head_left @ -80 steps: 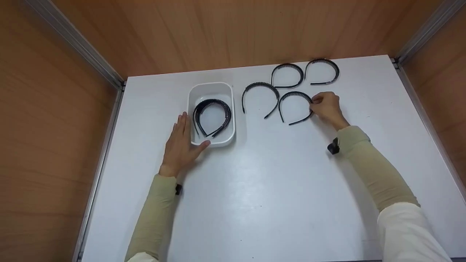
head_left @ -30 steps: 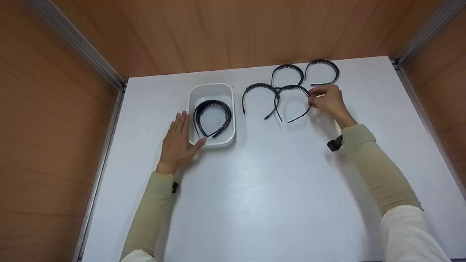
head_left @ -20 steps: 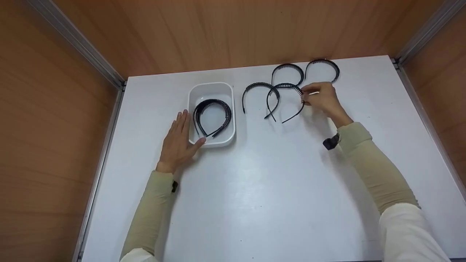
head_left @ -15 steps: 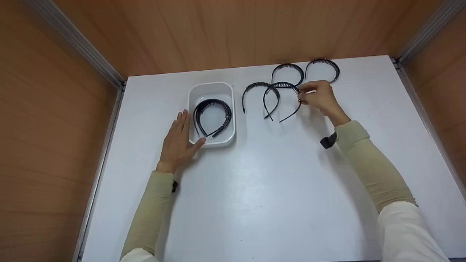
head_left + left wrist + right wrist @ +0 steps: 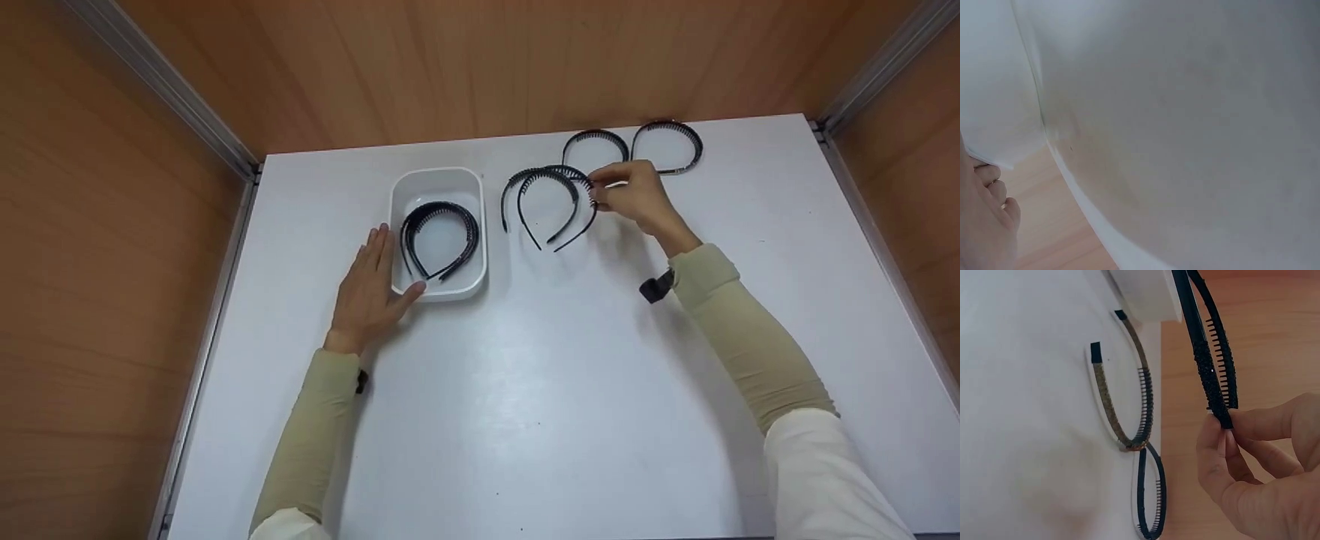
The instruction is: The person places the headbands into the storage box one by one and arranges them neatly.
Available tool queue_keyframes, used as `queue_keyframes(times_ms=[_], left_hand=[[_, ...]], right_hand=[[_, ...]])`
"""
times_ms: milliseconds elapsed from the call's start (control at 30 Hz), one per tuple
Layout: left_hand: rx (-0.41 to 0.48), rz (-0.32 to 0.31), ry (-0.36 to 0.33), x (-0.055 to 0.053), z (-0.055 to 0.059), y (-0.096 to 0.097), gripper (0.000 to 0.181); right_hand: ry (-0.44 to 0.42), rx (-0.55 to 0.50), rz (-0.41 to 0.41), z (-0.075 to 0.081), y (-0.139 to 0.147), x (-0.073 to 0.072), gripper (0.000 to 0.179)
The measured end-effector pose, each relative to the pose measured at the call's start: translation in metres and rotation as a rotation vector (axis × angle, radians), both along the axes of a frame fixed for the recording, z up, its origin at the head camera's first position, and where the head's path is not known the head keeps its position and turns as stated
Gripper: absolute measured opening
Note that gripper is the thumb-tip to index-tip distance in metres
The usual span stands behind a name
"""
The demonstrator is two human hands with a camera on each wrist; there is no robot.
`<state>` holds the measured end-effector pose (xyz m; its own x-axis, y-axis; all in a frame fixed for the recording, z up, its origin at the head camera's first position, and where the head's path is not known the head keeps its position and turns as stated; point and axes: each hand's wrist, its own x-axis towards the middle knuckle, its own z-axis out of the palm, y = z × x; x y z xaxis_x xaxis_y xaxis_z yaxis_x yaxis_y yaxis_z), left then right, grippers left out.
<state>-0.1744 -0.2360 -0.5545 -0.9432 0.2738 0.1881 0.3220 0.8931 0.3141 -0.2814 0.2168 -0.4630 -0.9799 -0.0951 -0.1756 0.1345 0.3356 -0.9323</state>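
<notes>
White tabletop (image 5: 495,420) lies beneath a headband (image 5: 1206,368) the right hand (image 5: 637,193) pinches.

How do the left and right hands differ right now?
Left hand rests against the tray, fingers straight; right hand pinches a headband. Left hand's thumb is spread away from its fingers; right hand's thumb is brought toward its fingers. Shared: both bare, in khaki sleeves.

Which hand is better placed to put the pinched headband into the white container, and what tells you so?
Likely the right hand: it pinches the headband, raised off the table. The left hand holds no headband and lies against the white container, so seems better suited to steadying it.
</notes>
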Motion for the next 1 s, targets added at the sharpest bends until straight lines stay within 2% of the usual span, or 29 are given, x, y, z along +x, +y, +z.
queue_keyframes(times_ms=[400,667,767,1000], left_hand=[[-0.017,0.014,-0.022,0.0,0.0,0.0,0.104],[-0.024,0.012,0.005,-0.002,-0.002,0.001,0.109],[-0.024,0.01,0.014,-0.002,-0.003,0.001,0.11],[-0.022,0.014,-0.013,-0.001,-0.002,0.0,0.109]], right_hand=[[-0.005,-0.019,0.03,0.008,-0.024,-0.007,0.031],[0.007,-0.06,0.06,0.015,-0.046,-0.009,0.029],[0.016,-0.053,0.072,0.015,-0.054,-0.009,0.028],[-0.009,-0.052,0.099,0.014,-0.073,-0.011,0.029]])
